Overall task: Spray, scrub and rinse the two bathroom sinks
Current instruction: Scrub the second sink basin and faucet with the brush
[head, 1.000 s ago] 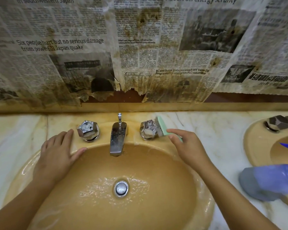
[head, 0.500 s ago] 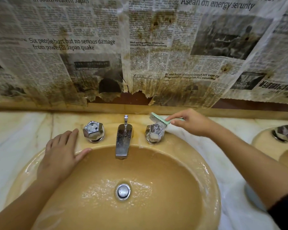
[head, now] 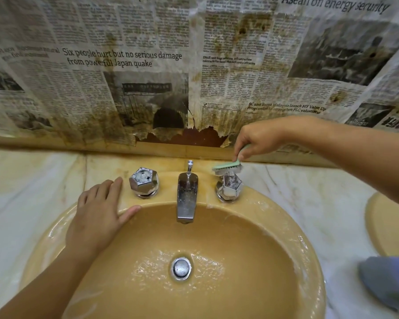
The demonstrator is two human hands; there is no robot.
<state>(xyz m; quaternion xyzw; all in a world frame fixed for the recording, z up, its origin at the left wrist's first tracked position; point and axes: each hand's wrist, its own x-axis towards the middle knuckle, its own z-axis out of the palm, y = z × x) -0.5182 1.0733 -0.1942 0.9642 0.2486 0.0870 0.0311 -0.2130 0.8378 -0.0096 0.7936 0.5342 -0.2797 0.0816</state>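
Green scrub brush point(head: 227, 167), pinched in right hand point(head: 260, 139) fingers, is now being worked atop the right tap handle point(head: 229, 186), lifted from its side; scrubbing is advancing. Left hand point(head: 99, 217) is being rested flat on the sink rim point(head: 55, 229).

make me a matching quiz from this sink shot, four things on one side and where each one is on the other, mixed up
Things:
1. green brush
2. left hand
3. drain plug
4. spout

Places:
A. bottom of the basin
B. between the two tap knobs
C. flat on the sink rim, left of the taps
D. on top of the right tap knob

Pairs: 1-D, 2-C, 3-A, 4-B
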